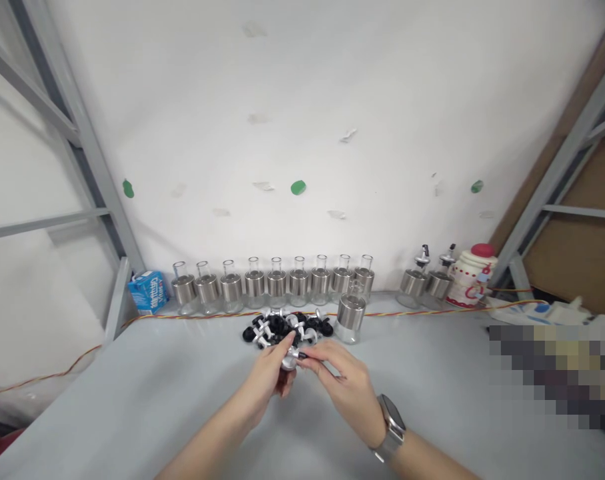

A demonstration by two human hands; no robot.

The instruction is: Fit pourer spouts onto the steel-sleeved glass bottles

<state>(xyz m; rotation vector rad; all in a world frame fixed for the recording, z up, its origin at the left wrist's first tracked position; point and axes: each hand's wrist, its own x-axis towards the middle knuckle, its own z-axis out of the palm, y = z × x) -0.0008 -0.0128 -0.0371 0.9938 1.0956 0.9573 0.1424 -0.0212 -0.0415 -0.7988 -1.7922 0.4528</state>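
Observation:
My left hand [267,373] grips a silver bottle pourer [289,363] above the grey table. My right hand [347,383], with a watch on its wrist, pinches the small black tip [302,356] at the pourer's spout. Whether the tip is fully seated cannot be made out. Just beyond my fingers lies a pile of loose silver and black pourer parts [277,325]. To the right of this pile stands a glass bottle [351,312] with a steel sleeve and an uncovered neck.
Along the wall stands a row of several similar open-necked bottles [276,283]. Further right are two bottles [413,283] fitted with pourers, beside a white jar [470,277] with a red lid. A blue carton [148,292] stands left. A twisted cable [392,314] crosses the table's back.

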